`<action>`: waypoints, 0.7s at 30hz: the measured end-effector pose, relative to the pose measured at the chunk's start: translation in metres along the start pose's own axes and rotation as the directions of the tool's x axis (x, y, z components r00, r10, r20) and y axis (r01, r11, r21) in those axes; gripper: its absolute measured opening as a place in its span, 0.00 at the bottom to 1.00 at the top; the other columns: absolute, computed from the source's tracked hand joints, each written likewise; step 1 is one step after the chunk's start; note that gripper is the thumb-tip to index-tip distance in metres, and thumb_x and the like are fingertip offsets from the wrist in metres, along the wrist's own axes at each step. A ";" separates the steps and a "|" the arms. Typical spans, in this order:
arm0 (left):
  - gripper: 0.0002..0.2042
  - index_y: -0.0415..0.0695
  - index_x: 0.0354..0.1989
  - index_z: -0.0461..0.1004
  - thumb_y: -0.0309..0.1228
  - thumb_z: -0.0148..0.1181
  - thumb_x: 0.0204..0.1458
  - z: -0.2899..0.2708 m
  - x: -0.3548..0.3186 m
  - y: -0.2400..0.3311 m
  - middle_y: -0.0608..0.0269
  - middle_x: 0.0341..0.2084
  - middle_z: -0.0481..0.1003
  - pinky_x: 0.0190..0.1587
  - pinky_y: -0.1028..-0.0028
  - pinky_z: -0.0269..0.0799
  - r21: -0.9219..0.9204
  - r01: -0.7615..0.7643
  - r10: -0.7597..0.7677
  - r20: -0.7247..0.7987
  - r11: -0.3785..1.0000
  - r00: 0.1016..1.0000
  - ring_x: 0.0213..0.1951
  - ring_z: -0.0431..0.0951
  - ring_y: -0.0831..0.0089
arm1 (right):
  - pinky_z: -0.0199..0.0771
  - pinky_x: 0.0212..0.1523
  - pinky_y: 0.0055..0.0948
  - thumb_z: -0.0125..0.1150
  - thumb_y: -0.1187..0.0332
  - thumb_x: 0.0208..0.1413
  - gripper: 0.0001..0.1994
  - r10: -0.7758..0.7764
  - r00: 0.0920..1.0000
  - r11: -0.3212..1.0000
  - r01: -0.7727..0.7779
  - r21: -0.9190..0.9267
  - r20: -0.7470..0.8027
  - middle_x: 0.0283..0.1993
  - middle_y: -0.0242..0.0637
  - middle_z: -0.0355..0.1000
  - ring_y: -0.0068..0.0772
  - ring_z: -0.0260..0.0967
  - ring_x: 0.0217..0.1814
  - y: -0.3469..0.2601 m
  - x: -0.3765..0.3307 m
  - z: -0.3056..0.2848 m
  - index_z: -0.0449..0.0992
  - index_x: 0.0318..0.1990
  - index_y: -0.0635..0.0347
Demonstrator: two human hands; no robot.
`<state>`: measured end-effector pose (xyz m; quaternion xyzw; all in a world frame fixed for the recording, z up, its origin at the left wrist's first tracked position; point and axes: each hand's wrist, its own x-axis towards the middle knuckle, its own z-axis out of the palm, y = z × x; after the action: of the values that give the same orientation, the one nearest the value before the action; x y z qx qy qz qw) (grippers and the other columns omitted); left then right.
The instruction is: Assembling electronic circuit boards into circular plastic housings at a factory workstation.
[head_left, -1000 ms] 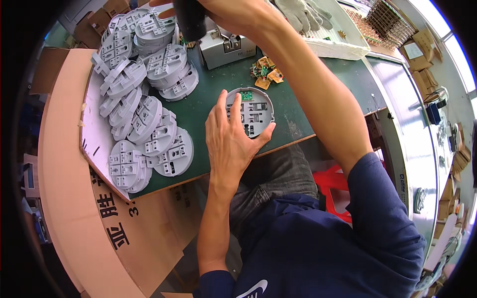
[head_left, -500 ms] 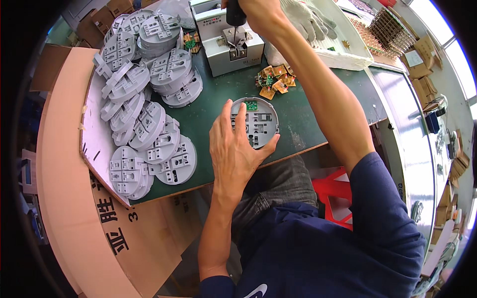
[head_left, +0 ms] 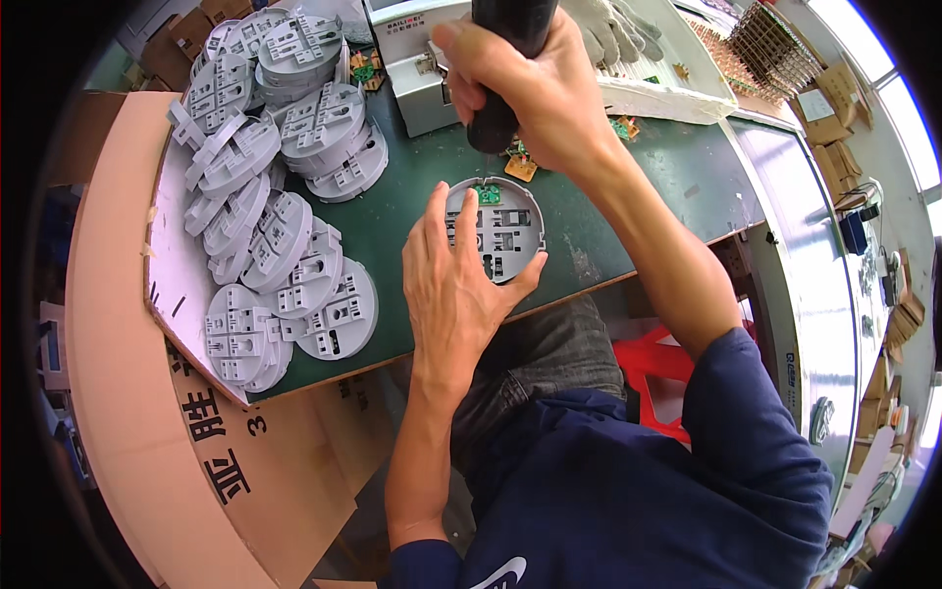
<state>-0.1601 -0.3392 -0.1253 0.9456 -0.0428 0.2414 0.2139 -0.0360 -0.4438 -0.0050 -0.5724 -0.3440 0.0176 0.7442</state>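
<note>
Close by me, over my faded black jeans (head_left: 559,344), is the near edge of the dark green table top (head_left: 599,211). A red plastic stool (head_left: 662,363) shows at my right side.

Just past the edge, a round grey plastic dish (head_left: 502,228) with a low rim and many slots lies flat on the table. My left hand (head_left: 451,265) is grasping it, with the thumb at its lower right rim and the fingers at its left side. One finger reaches in near a small green circuit board (head_left: 488,194) at the dish's far end. I cannot tell if that finger touches the board.

Above that, my right hand (head_left: 554,93) is wrapped tight around a fat black driver (head_left: 494,126). Its thin metal tip points down at the board. Half a second ago this tool was over the white metal box (head_left: 422,113). Now it is over the dish, so the work is at the green board. I cannot see if the tip is touching yet.

Some little orange boards (head_left: 520,169) lie behind the dish, partly hidden by my right hand. Leaning piles of round grey plastic discs (head_left: 339,309) fill the left side. Farther off are the white box, pale cloth gloves (head_left: 613,34) in a white tray (head_left: 672,101), and a brown wire rack (head_left: 773,49).
</note>
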 end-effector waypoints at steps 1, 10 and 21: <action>0.41 0.34 0.61 0.72 0.57 0.71 0.47 0.000 0.000 0.000 0.45 0.65 0.65 0.61 0.55 0.68 0.000 0.000 0.000 0.003 1.000 1.000 0.59 0.70 0.49 | 0.65 0.22 0.21 0.64 0.69 0.64 0.26 0.005 1.000 1.000 -0.005 0.004 0.004 0.23 0.24 0.68 0.14 0.64 0.21 0.000 -0.004 0.000 0.68 0.67 0.66; 0.41 0.34 0.61 0.72 0.56 0.72 0.47 0.000 0.000 0.001 0.44 0.65 0.64 0.61 0.54 0.69 0.019 -0.015 0.015 -0.005 1.000 1.000 0.58 0.70 0.49 | 0.64 0.23 0.20 0.66 0.68 0.63 0.23 0.020 1.000 0.998 -0.019 0.060 -0.020 0.24 0.25 0.69 0.15 0.65 0.21 0.005 -0.011 -0.002 0.70 0.63 0.65; 0.40 0.35 0.61 0.72 0.55 0.73 0.47 0.002 -0.001 0.001 0.43 0.64 0.65 0.60 0.53 0.69 0.012 -0.030 0.030 -0.022 0.999 0.999 0.58 0.70 0.48 | 0.64 0.22 0.21 0.71 0.65 0.60 0.15 0.117 0.992 0.993 -0.118 0.017 0.039 0.24 0.26 0.70 0.16 0.66 0.21 0.013 -0.009 -0.006 0.71 0.46 0.61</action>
<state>-0.1598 -0.3408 -0.1268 0.9434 -0.0531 0.2552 0.2053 -0.0350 -0.4488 -0.0214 -0.5841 -0.3236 0.0754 0.7406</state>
